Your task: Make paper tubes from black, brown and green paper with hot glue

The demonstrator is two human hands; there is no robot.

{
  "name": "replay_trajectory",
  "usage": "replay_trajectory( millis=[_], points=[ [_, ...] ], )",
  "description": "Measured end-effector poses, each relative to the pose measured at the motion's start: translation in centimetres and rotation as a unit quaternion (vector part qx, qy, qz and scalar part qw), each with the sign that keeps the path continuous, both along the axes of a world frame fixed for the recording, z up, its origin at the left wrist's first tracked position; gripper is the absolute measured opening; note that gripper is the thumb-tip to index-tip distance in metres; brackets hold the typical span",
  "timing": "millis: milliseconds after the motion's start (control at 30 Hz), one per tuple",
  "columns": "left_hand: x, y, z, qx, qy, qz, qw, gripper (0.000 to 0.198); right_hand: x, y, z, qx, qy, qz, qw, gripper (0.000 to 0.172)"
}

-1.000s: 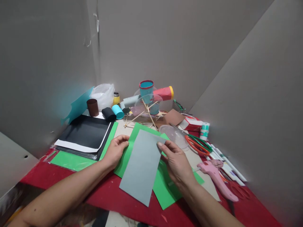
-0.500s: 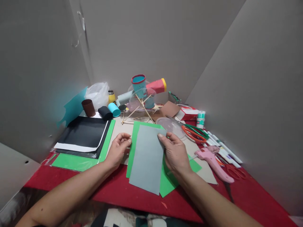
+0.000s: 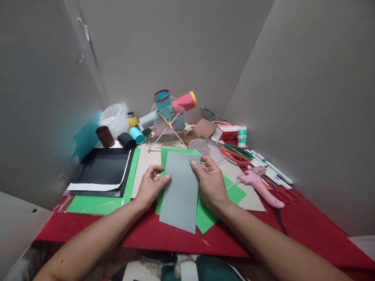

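Note:
A rectangular grey sheet of paper [image 3: 180, 195] is tilted up in front of me, between both hands. My right hand [image 3: 212, 181] is closed on its upper right edge, thumb on the front and fingers behind. At its left edge is my left hand [image 3: 150, 187], closed, with the thumb tip over the paper and the fingers curled behind. Green paper [image 3: 209, 216] shows behind and on both sides of the grey sheet. Beyond it stands a model [image 3: 171, 127] of crossed wooden sticks, a clear disc and blue paper cups.
Black sheets [image 3: 105, 168] and green paper in plastic lie left. Brown [image 3: 105, 137], black and blue paper tubes stand behind them. At right are a pink glue gun [image 3: 262, 189], scissors [image 3: 237, 152], markers [image 3: 274, 168] and a glue stick [image 3: 241, 136]. A red cloth [image 3: 140, 234] covers the table.
My left thumb has moved right onto the grey sheet's left edge. The right hand keeps its grip. The whole view has shifted slightly.

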State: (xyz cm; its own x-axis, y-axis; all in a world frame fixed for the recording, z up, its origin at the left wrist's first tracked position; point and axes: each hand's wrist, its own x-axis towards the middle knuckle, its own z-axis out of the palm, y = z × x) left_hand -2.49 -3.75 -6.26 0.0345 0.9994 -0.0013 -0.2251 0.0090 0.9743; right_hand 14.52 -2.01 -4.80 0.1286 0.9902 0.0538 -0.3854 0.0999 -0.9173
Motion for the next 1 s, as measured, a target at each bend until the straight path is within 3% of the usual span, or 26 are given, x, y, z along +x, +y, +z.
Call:
replay_trajectory(
  millis=[167, 500, 667, 800, 1000],
  points=[
    [-0.4, 0.2, 0.0, -0.041, -0.025, -0.051, 0.998, 0.036, -0.2, -0.5, 0.3, 0.005, -0.016, 0.057, 0.998, 0.043],
    [-2.0, 1.3, 0.9, -0.016, -0.073, 0.068, 0.995, 0.038, -0.6, -0.8, -0.3, -0.025, -0.05, 0.195, 0.979, 0.042],
    [-2.4, 1.2, 1.5, -0.019, -0.067, 0.067, 0.995, 0.032, -0.8, -0.7, -0.6, -0.036, -0.044, 0.239, 0.969, 0.04],
    [-2.5, 1.3, 1.6, -0.031, -0.062, 0.036, 0.997, 0.032, -0.7, -0.4, -1.0, -0.05, -0.046, 0.215, 0.974, 0.04],
    [-3.2, 1.6, 1.6, -0.051, -0.054, 0.066, 0.995, 0.042, 1.1, 1.0, -1.9, -0.046, -0.032, 0.079, 0.995, 0.031]
  ],
)
